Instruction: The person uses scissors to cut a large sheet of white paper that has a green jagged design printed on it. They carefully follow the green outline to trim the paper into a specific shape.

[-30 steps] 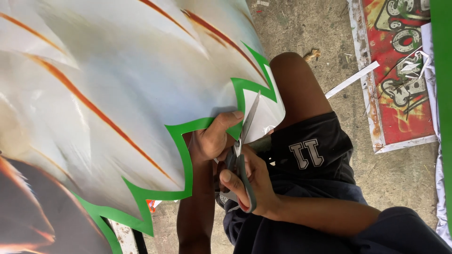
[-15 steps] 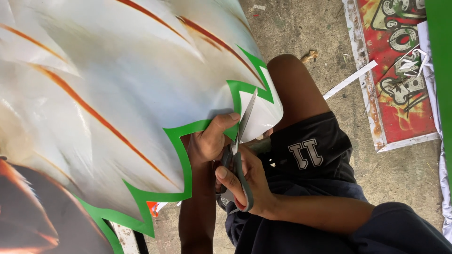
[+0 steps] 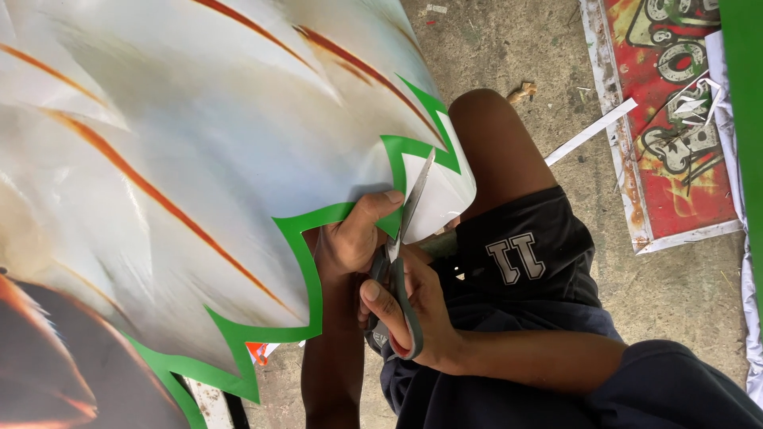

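Scissors (image 3: 401,262) sit gripped in my right hand (image 3: 413,318), blades parted on the green border, while my left hand (image 3: 350,238) pinches the glossy printed sheet (image 3: 199,159) just beside the cut. It looks light, floppy and slick, best held close to the blades; beyond my knee, concrete floor (image 3: 556,48).

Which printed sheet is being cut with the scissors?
The large glossy white sheet with the green zigzag border, held up; the red print lies flat on the ground.

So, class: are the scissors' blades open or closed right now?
Nearly closed: the scissors show one narrow blade line along the printed sheet's green border.
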